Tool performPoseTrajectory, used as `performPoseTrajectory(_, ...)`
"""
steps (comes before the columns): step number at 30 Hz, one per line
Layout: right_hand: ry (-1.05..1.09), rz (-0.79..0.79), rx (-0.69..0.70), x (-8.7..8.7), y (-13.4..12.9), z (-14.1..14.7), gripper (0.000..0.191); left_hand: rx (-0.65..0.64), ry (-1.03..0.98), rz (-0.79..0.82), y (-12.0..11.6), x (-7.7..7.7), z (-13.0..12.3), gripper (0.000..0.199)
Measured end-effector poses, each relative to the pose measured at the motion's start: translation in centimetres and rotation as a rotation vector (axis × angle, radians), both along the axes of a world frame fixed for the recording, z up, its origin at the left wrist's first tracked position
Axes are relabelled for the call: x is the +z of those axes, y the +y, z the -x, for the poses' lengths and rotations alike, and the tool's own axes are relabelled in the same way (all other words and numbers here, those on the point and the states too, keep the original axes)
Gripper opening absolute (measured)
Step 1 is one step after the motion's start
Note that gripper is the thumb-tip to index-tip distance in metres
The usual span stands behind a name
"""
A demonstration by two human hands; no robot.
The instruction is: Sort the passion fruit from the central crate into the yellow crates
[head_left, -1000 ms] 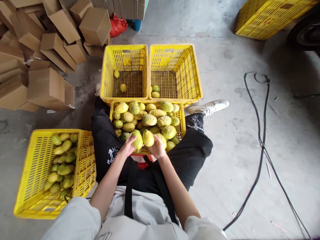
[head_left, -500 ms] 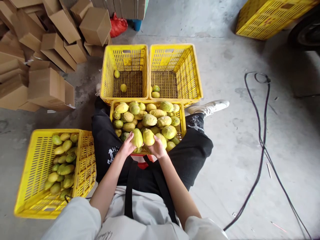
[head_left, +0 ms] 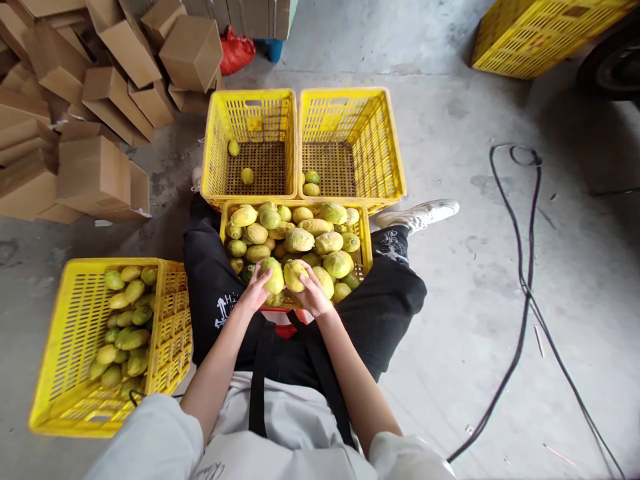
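Left hand: in the head view, its grip is closed around a green-yellow fruit, which is held at the centre of the frame.
Right hand: a yellower fruit is gripped by the fingers, just beside the first one (whether the two are touching cannot be told).
Middle crate: many knobbly fruits are piled inside it, below both hands, between the black-trousered legs.
Upper-left crate: two fruits are contained in it, set apart from each other, above the middle crate in the frame.
Upper-right crate: a few fruits are gathered in its lower left corner; it is placed side by side with its neighbour.
Lower-left crate: a heap of green and yellow fruits is held along its right side.
Cardboard boxes: they are piled loosely in the upper left of the frame.
Black cable: it is looped across the grey floor at the right.
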State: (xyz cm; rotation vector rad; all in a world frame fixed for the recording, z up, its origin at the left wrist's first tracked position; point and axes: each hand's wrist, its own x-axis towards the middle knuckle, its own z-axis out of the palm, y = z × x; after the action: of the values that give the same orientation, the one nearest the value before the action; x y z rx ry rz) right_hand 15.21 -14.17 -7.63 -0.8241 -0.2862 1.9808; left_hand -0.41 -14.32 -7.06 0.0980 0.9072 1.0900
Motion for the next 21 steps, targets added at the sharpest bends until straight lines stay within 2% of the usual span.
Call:
performPoseTrajectory(4,-0.002,0.059,-0.029,-0.3,0.4,0.2,0.024,0.051,-0.057,0.015,0.1,0.2,0.2,0.028)
performPoseTrajectory(9,-0.003,0.130,0.002,-1.3,0.6,0.4,0.027,0.050,-0.198,0.009,0.2,0.3,0.6,0.034)
performPoseTrajectory(13,-0.005,0.119,0.016,-1.6,0.5,0.5,0.030,0.072,-0.146,0.081,0.3,0.1,0.4,0.031)
performPoseTrajectory(21,-0.027,0.047,-0.044,-1.4,0.3,0.7,0.032,0.117,-0.028,0.165,0.2,-1.1,0.2,0.023)
